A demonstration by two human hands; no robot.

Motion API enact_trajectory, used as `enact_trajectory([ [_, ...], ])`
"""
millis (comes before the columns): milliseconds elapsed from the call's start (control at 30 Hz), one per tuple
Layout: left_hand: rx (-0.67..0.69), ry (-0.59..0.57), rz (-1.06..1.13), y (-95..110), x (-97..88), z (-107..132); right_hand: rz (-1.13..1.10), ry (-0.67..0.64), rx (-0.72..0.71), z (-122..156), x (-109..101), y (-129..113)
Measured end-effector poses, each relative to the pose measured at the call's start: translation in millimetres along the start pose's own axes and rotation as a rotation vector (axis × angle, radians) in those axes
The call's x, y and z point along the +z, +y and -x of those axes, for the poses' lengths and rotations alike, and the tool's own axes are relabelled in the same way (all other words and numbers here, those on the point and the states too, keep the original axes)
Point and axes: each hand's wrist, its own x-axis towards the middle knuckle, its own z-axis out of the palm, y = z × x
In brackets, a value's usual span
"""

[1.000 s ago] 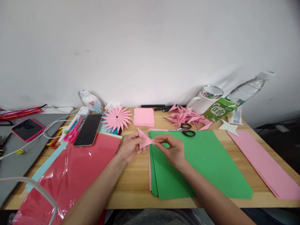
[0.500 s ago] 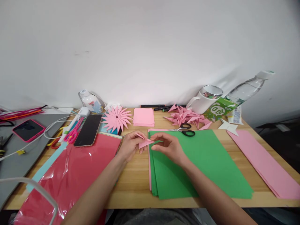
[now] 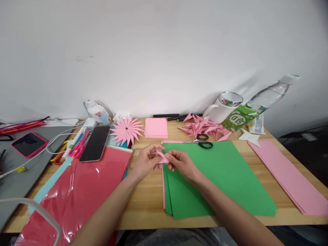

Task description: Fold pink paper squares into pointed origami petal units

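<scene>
A small piece of folded pink paper (image 3: 162,157) is held up between my two hands, over the left edge of the green paper sheets (image 3: 217,181). My left hand (image 3: 147,159) pinches its left side. The thumb and fingers of my right hand (image 3: 181,163) are closed on its right end. Behind my hands lie a stack of pink paper squares (image 3: 156,128) and a pink folded-paper star wheel (image 3: 126,130). A heap of pointed pink folded pieces (image 3: 202,128) sits farther right, with black-handled scissors (image 3: 203,140) in front of it.
On the left are a red plastic-wrapped pack (image 3: 87,184), a black phone (image 3: 95,143), pink scissors (image 3: 80,145) and a white bottle (image 3: 97,112). A white mug (image 3: 222,107), a tilted water bottle (image 3: 271,94) and pink paper strips (image 3: 289,177) are on the right.
My right hand has closed from a loose curve onto the right end of the folded pink paper. Both hands have come closer together, and the paper has turned slightly.
</scene>
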Motion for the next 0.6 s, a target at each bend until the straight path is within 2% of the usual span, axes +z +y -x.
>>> enact_trajectory([
  [200,0.014,-0.045,0.048,1.4,3.1,-0.8,-0.057,0.068,-0.059,-1.3,0.4,5.0],
  [433,-0.021,-0.001,-0.011,4.9,2.6,2.3,-0.236,0.021,-0.02,-3.5,-2.7,6.0],
  [600,-0.038,-0.038,-0.052,2.2,3.1,3.3,-0.361,-0.019,0.046,-5.1,-3.0,12.0],
])
